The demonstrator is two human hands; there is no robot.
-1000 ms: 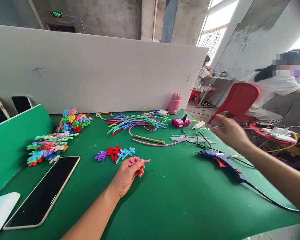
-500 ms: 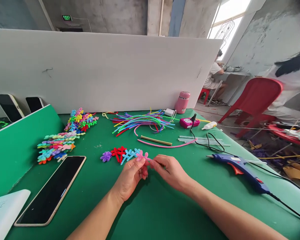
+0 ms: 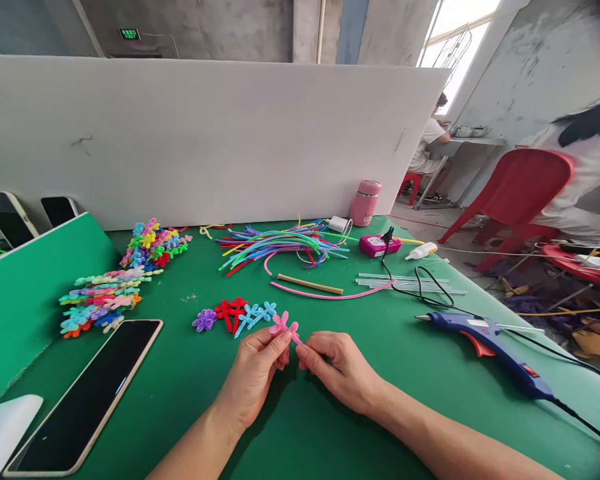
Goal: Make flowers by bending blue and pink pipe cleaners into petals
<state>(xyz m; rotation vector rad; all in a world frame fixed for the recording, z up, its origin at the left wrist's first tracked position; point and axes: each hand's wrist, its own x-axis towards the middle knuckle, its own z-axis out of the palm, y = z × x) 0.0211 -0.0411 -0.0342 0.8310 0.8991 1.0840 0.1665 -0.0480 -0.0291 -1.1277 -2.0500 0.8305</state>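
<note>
My left hand [image 3: 255, 373] pinches a pink pipe-cleaner flower piece [image 3: 285, 325] at the centre of the green table. Close on its right, my right hand [image 3: 343, 373] has thumb and finger pressed on the lower end of the same pink piece. Just behind my left hand lie light blue flowers [image 3: 255, 316], red flowers [image 3: 231, 315] and a purple flower [image 3: 205, 320] in a row. Farther back, a pink pipe cleaner [image 3: 325, 294] curves below a tan stick [image 3: 310, 284].
Coloured pipe cleaners [image 3: 280, 245] lie at the back, finished flowers [image 3: 103, 300] at the left above a phone [image 3: 87, 393]. A blue glue gun [image 3: 495, 350] with black cable and clear glue sticks [image 3: 405, 283] are at the right. A pink bottle [image 3: 365, 203] stands behind; people sit beyond.
Both hands have moved slightly lower in view with the pink piece, whose two flower shapes now show more clearly. The whole view has shifted a little.
</note>
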